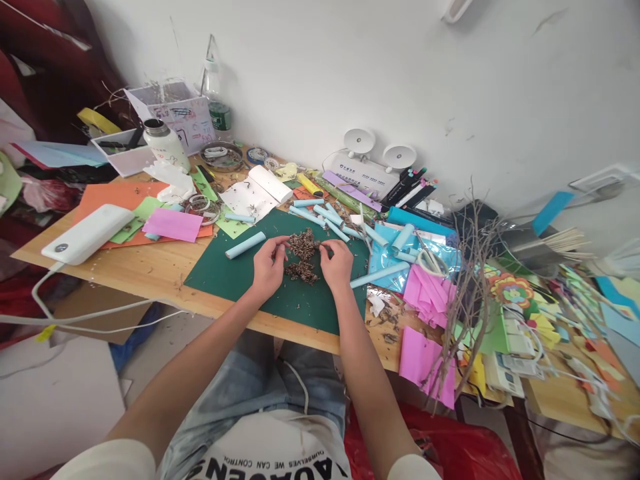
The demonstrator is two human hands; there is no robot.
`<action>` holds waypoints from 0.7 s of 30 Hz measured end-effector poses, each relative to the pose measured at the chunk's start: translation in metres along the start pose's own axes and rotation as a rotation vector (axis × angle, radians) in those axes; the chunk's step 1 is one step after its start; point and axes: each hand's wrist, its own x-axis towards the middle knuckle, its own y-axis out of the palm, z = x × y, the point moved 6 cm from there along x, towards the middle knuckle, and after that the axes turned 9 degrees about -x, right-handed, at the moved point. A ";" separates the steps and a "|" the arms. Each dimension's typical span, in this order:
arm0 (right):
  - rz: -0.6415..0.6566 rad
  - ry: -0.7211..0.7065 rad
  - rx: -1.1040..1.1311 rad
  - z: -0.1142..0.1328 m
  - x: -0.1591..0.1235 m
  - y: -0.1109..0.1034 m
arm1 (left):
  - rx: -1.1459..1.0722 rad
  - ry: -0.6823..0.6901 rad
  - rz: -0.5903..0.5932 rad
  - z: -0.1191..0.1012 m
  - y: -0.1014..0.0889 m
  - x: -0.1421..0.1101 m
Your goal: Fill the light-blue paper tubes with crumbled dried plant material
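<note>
Near the middle of the table lies a dark green mat [225,272]. Over it, a brown, crinkled, dry plant-like clump [303,245] sits between my two hands. My left hand [270,267] has its thumb and fingers closed at the clump's left edge. At the right edge, my right hand [336,262] pinches the same clump. A second brown clump [301,271] lies just below it on the mat, with small crumbs scattered around. Left of my left hand is a rolled light-blue paper tube [245,245]. What exactly the clumps are made of cannot be made out.
Several blue paper tubes [381,275] crowd the mat's back and right. Bare branches [467,293] and scissors [433,262] are at the right. A white power bank [87,233] with a cable, pink paper [173,224] and an open bottle [165,143] stand left.
</note>
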 end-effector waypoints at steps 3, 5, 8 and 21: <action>0.042 -0.104 -0.046 0.019 -0.004 -0.003 | 0.004 0.002 -0.049 0.000 -0.004 0.000; 0.126 -0.198 -0.079 0.034 -0.007 -0.001 | -0.008 -0.007 -0.052 0.001 -0.005 0.000; 0.273 -0.279 -0.174 0.052 -0.009 0.007 | -0.043 -0.018 -0.052 0.003 -0.005 0.001; 0.070 -0.050 0.158 0.022 0.001 0.001 | -0.052 -0.060 -0.013 0.006 -0.001 0.003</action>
